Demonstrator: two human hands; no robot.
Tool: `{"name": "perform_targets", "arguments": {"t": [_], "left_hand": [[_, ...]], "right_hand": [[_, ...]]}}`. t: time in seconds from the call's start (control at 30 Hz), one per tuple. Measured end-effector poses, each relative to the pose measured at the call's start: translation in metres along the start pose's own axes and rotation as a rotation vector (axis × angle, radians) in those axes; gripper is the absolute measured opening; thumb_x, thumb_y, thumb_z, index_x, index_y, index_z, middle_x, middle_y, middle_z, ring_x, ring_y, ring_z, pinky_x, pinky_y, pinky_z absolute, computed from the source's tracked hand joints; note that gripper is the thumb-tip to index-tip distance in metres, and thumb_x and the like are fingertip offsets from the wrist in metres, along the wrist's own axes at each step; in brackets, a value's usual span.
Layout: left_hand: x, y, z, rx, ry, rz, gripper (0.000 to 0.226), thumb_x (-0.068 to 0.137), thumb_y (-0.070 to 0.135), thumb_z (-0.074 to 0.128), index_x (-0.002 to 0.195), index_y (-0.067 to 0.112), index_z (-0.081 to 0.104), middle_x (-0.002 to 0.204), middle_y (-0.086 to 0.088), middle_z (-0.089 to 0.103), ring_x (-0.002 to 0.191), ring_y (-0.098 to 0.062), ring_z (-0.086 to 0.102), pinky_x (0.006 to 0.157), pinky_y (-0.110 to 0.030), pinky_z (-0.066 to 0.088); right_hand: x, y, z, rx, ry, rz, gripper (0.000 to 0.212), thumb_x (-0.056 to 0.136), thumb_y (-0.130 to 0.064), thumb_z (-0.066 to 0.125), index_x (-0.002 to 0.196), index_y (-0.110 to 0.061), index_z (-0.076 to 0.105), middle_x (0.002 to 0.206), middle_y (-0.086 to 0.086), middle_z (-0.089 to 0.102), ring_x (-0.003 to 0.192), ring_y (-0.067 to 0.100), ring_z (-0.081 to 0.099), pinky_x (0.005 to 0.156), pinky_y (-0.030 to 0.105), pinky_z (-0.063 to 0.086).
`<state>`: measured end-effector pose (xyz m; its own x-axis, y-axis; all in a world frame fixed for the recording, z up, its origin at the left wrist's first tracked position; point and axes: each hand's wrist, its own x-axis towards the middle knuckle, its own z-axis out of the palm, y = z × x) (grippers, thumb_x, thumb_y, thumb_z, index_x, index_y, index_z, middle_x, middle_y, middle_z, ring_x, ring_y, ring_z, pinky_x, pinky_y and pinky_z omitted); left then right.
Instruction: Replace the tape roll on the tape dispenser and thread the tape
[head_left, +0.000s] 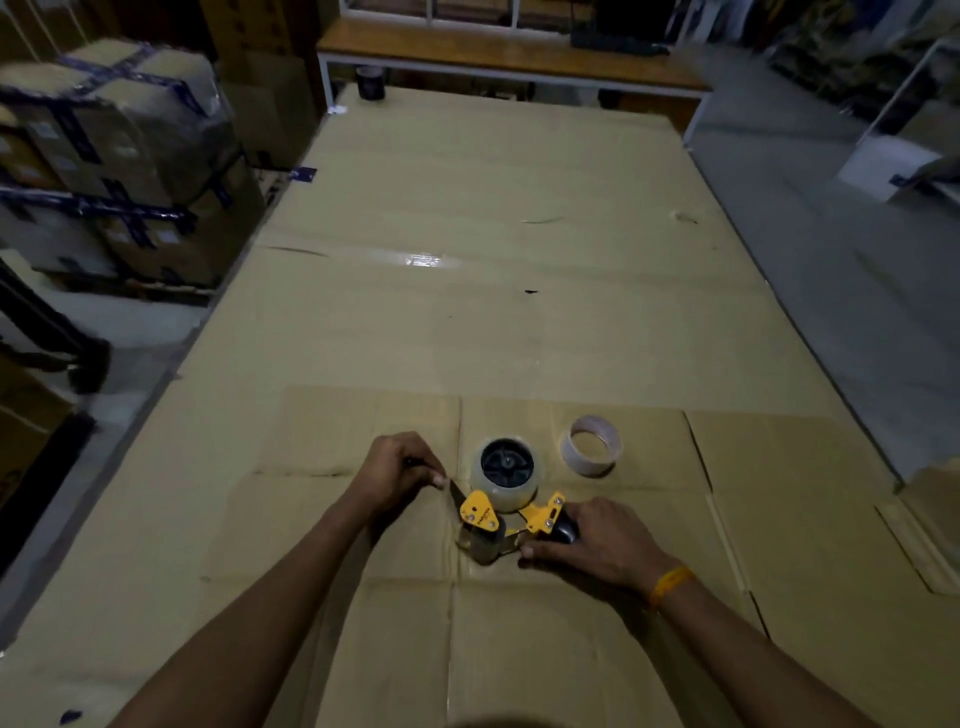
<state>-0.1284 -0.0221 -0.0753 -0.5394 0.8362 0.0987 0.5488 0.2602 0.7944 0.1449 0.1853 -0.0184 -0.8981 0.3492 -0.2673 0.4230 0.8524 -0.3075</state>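
Observation:
A yellow and black tape dispenser (485, 514) lies on its side on flattened cardboard, with a clear tape roll (506, 470) seated on its black hub. My right hand (597, 545) grips the dispenser's black handle. My left hand (400, 467) is closed on a thin dark tool, likely a knife, whose tip points at the dispenser's front by the yellow plate. An empty white cardboard core (592, 446) lies on the cardboard just right of the roll.
A large cardboard-covered table (493, 260) stretches ahead. A dark roll (371, 83) stands at its far left corner. Stacked wrapped boxes (114, 171) sit to the left, a wooden bench (509, 52) beyond, grey floor on the right.

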Motion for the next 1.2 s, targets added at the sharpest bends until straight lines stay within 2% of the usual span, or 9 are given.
{"name": "perform_targets", "arguments": {"t": [0.13,0.23,0.37,0.43,0.63,0.83,0.97,1.07,1.2], "left_hand": [[0.011,-0.004,0.000,0.068,-0.006,0.029,0.013,0.073,0.008,0.092,0.079,0.018,0.087,0.079,0.004,0.078,0.080,-0.007,0.073,0.069,-0.018,0.055],[0.013,-0.011,0.001,0.086,0.096,-0.027,0.012,0.075,0.010,0.092,0.081,0.020,0.087,0.083,0.005,0.078,0.086,-0.003,0.071,0.074,-0.022,0.056],[0.013,-0.011,0.001,0.085,0.162,-0.115,0.007,0.082,0.014,0.088,0.086,0.020,0.087,0.086,0.008,0.077,0.083,0.001,0.071,0.073,-0.007,0.050],[0.008,-0.007,0.002,0.055,0.209,-0.156,0.002,0.085,0.017,0.086,0.086,0.019,0.086,0.087,0.007,0.078,0.083,-0.001,0.071,0.073,-0.013,0.052],[-0.013,-0.001,0.008,-0.065,0.434,-0.242,0.012,0.098,0.021,0.073,0.094,0.013,0.081,0.087,0.003,0.078,0.085,0.002,0.071,0.070,-0.005,0.050],[-0.037,0.026,0.014,-0.181,0.629,-0.330,0.019,0.103,0.021,0.065,0.086,0.014,0.071,0.073,-0.003,0.073,0.066,-0.006,0.067,0.062,-0.021,0.050],[-0.050,0.041,0.023,-0.250,0.608,-0.368,0.025,0.103,0.023,0.064,0.081,0.013,0.067,0.070,-0.007,0.072,0.062,-0.018,0.066,0.059,-0.029,0.051],[-0.058,0.049,0.027,-0.241,0.576,-0.375,0.026,0.102,0.021,0.066,0.076,0.016,0.065,0.064,-0.003,0.069,0.055,-0.008,0.061,0.056,-0.028,0.048],[-0.070,0.063,0.035,-0.257,0.567,-0.381,0.029,0.102,0.020,0.065,0.074,0.014,0.063,0.059,-0.004,0.067,0.049,-0.008,0.059,0.051,-0.025,0.047]], "right_hand": [[-0.008,-0.002,0.002,0.021,0.030,0.074,0.070,0.068,-0.103,0.050,0.072,-0.034,0.055,0.062,-0.008,0.056,0.058,0.008,0.053,0.056,0.032,0.038],[-0.017,-0.008,0.006,0.022,0.048,0.120,0.078,0.066,-0.105,0.047,0.081,-0.031,0.065,0.069,-0.007,0.064,0.064,0.008,0.060,0.060,0.033,0.047],[-0.027,-0.022,0.014,0.108,0.116,0.216,0.071,0.067,-0.101,0.053,0.079,-0.033,0.066,0.070,-0.011,0.066,0.064,0.004,0.060,0.062,0.033,0.051],[-0.031,-0.029,0.020,0.184,0.127,0.263,0.066,0.070,-0.097,0.055,0.084,-0.034,0.069,0.073,-0.012,0.070,0.068,0.003,0.063,0.066,0.034,0.056],[-0.025,-0.055,0.031,0.281,0.206,0.340,0.055,0.082,-0.084,0.058,0.085,-0.029,0.062,0.076,-0.005,0.065,0.068,0.006,0.058,0.055,0.031,0.041],[-0.001,-0.078,0.043,0.415,0.296,0.419,0.065,0.087,-0.081,0.054,0.092,-0.016,0.064,0.084,0.003,0.067,0.077,0.023,0.066,0.055,0.034,0.040],[0.012,-0.089,0.053,0.498,0.283,0.469,0.061,0.094,-0.074,0.054,0.094,-0.013,0.064,0.083,0.002,0.064,0.075,0.022,0.064,0.054,0.032,0.041],[0.016,-0.088,0.057,0.466,0.224,0.468,0.058,0.094,-0.068,0.057,0.101,-0.011,0.065,0.089,0.002,0.064,0.082,0.025,0.065,0.060,0.033,0.044],[0.017,-0.081,0.054,0.446,0.124,0.435,0.054,0.091,-0.064,0.060,0.101,-0.011,0.066,0.100,0.011,0.071,0.088,0.031,0.070,0.066,0.035,0.051]]}}
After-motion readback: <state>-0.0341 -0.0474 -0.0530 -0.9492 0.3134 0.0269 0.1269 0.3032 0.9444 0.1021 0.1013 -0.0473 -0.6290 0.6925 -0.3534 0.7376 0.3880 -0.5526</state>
